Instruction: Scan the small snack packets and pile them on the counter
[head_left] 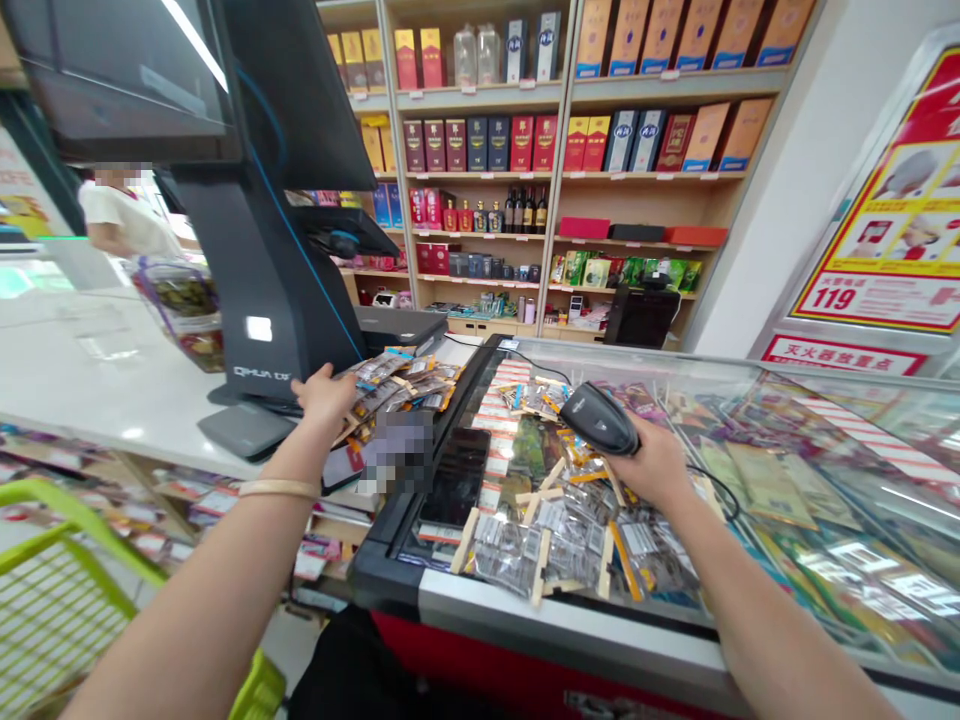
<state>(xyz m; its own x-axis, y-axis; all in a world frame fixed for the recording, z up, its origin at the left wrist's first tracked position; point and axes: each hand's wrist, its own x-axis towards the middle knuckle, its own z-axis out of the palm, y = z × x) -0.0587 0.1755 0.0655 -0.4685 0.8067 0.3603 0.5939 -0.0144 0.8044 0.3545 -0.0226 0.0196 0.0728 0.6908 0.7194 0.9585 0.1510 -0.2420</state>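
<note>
My right hand (656, 465) is wrapped round the handle of a black barcode scanner (600, 418), held above a spread of small clear snack packets (510, 550) on the glass freezer lid. Those packets have printed labels and tan or orange edges. At the left edge of a second pile of snack packets (405, 385), my left hand (328, 395) has its fingers apart, with its inner side against the pile. That heap lies on the counter beside the base of a dark checkout terminal (277, 290). A dark phone (456, 475) rests on the lid between the two groups.
The freezer (795, 470) extends to the right, with packaged goods under its glass. A green shopping basket (67, 570) stands at lower left. Beyond the white counter (97, 385) is another person (127, 215). Shelves of boxed bottles (487, 145) line the back.
</note>
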